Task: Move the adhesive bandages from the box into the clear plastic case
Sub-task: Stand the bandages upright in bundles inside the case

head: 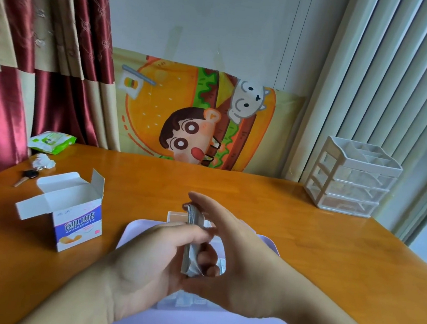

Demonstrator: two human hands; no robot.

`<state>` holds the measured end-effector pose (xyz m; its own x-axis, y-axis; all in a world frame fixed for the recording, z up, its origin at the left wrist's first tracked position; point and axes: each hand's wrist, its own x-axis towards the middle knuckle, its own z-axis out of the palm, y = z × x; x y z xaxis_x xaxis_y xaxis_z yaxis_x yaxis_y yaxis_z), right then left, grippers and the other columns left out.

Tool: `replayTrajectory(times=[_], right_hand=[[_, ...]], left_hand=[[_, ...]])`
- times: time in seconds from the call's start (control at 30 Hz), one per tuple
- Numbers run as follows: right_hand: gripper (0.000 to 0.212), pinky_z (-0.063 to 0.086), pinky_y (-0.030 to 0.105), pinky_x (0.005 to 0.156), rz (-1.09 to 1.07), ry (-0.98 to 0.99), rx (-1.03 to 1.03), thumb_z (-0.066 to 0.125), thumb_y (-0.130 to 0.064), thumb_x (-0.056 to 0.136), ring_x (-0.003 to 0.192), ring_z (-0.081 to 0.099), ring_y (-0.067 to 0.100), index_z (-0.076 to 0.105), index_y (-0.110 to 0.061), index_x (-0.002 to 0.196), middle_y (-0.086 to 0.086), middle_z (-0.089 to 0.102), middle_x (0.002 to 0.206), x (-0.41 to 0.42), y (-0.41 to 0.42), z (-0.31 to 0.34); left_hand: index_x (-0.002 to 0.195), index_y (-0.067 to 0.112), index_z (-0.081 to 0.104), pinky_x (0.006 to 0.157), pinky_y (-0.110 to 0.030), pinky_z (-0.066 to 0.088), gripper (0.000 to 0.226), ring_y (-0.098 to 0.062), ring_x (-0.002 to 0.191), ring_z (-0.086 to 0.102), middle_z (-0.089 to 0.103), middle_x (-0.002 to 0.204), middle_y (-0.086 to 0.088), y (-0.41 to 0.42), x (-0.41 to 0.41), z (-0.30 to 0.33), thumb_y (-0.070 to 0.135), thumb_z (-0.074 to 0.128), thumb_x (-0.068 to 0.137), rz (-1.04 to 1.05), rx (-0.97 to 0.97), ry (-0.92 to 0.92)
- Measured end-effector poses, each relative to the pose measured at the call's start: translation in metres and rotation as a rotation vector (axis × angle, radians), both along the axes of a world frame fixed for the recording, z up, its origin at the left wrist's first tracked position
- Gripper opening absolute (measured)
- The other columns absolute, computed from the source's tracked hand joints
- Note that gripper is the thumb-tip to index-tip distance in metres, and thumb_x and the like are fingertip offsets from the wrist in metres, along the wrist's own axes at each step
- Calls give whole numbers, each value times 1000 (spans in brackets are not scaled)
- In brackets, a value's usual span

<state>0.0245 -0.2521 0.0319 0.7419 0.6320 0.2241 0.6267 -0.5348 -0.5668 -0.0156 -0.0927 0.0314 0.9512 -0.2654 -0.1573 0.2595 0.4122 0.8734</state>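
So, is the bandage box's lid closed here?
No, the box stands on the table with its top flaps open, left of both hands.

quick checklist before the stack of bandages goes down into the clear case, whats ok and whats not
1. Stack held: ok. The left hand and right hand both pinch the stack of bandages.
2. Stack squared up: cannot tell; its top edge looks fanned.
3. Stack over the target: ok. It sits above the clear plastic case, which rests on the lilac tray.
4. Case open and room inside: cannot tell, the hands hide most of it.
5. Box emptied: cannot tell. The box stands open on the left, its bottom not visible.
6. Table near the case free of clutter: ok.
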Motion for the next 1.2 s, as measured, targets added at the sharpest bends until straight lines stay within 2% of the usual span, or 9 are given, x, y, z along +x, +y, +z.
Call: replayTrajectory(times=[0.1,0.2,0.3,0.43,0.57,0.7,0.83,1.03,1.2], right_hand=[[107,42,13,106,-30,128,54,91,-37,75,140,40,-5,22,-39,157,-23,37,154,-2,-4,3],[49,55,28,86,-319,336,339,83,-32,86,105,63,8,56,-29,126,-11,66,120,4,0,2],[11,44,35,69,-331,505,408,76,-24,90,75,53,18,76,-16,97,3,72,88,13,5,5],[10,37,38,68,-221,542,432,76,-20,92,72,41,21,76,-15,84,-2,56,70,13,12,6],[14,37,36,65,-142,564,473,74,-17,95,74,41,26,76,-5,90,12,52,76,20,14,-1],[12,36,29,58,-106,594,511,69,-6,95,70,45,26,71,5,92,16,54,77,23,15,-4],[23,35,29,56,-216,644,462,71,-9,91,67,47,20,67,13,98,15,56,78,33,14,-6],[22,37,30,53,-577,658,150,76,-17,81,65,52,21,76,3,91,8,64,72,51,14,-14],[16,37,32,57,-628,678,-29,76,-24,70,63,50,22,74,-8,71,4,64,67,57,23,-23]], left_hand=[[96,-8,69,56,-34,53,24,-32,64,59,55,82,-22,2,17,-15,4,49,99,67,19,-5],[55,10,76,51,-29,57,41,-21,65,75,73,87,-19,14,29,-22,13,58,92,198,14,37],[78,19,78,90,-34,52,24,-14,108,73,75,119,-4,12,38,-30,21,56,87,202,-33,-72],[126,4,71,101,-36,45,38,-14,112,69,73,124,-3,10,26,-29,13,44,100,62,-140,-145],[129,14,72,113,-43,41,44,-24,127,64,69,135,-11,14,28,-29,16,46,93,28,-87,-205],[140,24,64,101,-40,48,47,-23,110,68,72,129,-8,10,41,-35,16,45,97,39,113,-218],[110,25,79,89,-42,53,26,-23,101,67,77,110,-8,10,53,-37,20,55,101,206,323,-106],[101,42,75,81,-21,46,14,3,103,63,72,98,30,28,39,-48,36,64,96,499,534,-238],[101,32,72,78,-16,42,13,7,100,62,71,105,18,31,34,-52,24,64,95,465,589,-271]])
